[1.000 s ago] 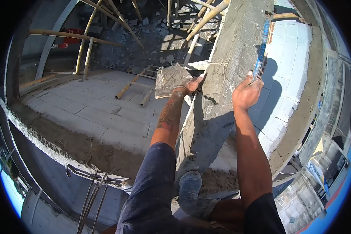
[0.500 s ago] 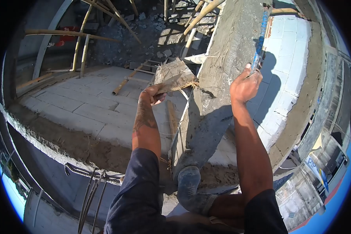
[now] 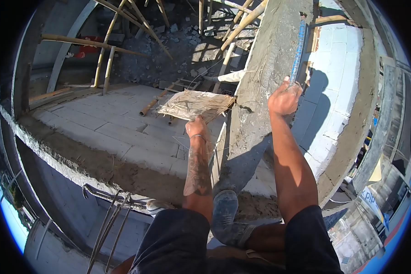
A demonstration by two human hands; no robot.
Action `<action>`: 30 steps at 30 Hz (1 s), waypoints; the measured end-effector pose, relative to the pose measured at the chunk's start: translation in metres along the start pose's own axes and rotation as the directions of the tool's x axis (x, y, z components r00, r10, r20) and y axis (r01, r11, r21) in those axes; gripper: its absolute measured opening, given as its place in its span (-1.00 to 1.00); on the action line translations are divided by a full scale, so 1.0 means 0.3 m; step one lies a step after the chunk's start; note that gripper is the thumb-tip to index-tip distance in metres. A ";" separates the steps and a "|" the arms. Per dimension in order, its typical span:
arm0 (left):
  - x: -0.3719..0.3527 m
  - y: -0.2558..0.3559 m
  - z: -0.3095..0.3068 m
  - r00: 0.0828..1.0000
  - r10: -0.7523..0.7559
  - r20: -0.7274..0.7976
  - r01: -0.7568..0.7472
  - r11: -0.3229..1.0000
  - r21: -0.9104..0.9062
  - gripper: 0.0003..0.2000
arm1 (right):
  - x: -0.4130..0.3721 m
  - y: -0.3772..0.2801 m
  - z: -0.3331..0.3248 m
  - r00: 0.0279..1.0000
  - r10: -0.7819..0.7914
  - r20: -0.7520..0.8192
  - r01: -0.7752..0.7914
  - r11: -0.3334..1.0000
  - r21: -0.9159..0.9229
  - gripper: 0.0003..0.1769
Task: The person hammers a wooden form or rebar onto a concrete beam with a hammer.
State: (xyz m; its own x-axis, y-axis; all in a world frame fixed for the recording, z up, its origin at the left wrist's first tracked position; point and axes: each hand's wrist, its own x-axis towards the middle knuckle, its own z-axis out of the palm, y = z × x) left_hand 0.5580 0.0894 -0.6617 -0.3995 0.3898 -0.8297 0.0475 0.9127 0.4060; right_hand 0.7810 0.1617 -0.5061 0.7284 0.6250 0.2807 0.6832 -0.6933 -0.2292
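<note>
My left hand (image 3: 196,128) is closed on the near edge of a frayed piece of plywood (image 3: 197,104), with fibres splintering along its edges. The plywood is held out almost flat, its right end beside the concrete beam (image 3: 255,107). Over the right side of that beam, my right hand (image 3: 285,98) is wrapped round the lower end of a long, thin blue ribbed bar (image 3: 298,48). The bar points away from me along the beam's edge. My fingers hide its gripped end.
White block walls (image 3: 93,125) lie below on the left and white blocks (image 3: 342,68) on the right. My shoe (image 3: 224,214) stands on the beam. Bamboo poles (image 3: 100,43) and rubble (image 3: 178,36) are further down; bent steel bars (image 3: 107,228) stick out at lower left.
My left hand has moved right and a little nearer to me, turning the plywood so its broad face shows. The right hand still grips the blue bar, which has shifted slightly left.
</note>
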 end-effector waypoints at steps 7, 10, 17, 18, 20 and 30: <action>0.175 0.496 -0.023 0.950 0.061 0.307 -0.185 0.901 0.392 -0.76 | -0.031 0.031 0.001 0.999 -0.047 -0.013 0.047 0.999 0.001 -0.60; 0.262 0.555 0.054 0.980 0.132 0.151 -0.191 0.843 0.503 -0.74 | -0.027 0.045 0.008 0.992 -0.118 -0.038 0.120 0.992 0.033 -0.60; -0.221 0.300 0.128 0.288 0.950 0.123 -0.859 0.199 0.472 -0.55 | -0.038 0.042 -0.008 0.997 -0.078 -0.024 0.079 0.997 0.016 -0.59; -0.150 0.215 0.158 0.333 0.920 0.207 -0.817 0.172 0.550 -0.59 | -0.040 0.044 -0.009 0.997 -0.079 -0.004 0.079 0.996 0.035 -0.59; -0.039 0.152 0.209 0.241 0.925 0.293 -0.849 0.055 0.526 -0.67 | -0.022 0.044 0.007 0.996 -0.084 -0.003 0.084 0.995 0.051 -0.59; 0.078 0.317 0.248 -0.073 0.802 0.593 -0.968 -0.199 0.151 -0.76 | -0.019 0.053 0.004 0.988 -0.152 -0.003 0.151 0.984 0.093 -0.60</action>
State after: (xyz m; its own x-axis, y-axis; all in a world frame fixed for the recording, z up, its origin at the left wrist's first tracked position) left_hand 0.6214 0.1945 -0.6711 0.6101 0.7763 0.1585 0.5154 -0.5409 0.6647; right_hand 0.7877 0.1475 -0.5124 0.6163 0.7219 0.3147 0.7873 -0.5544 -0.2699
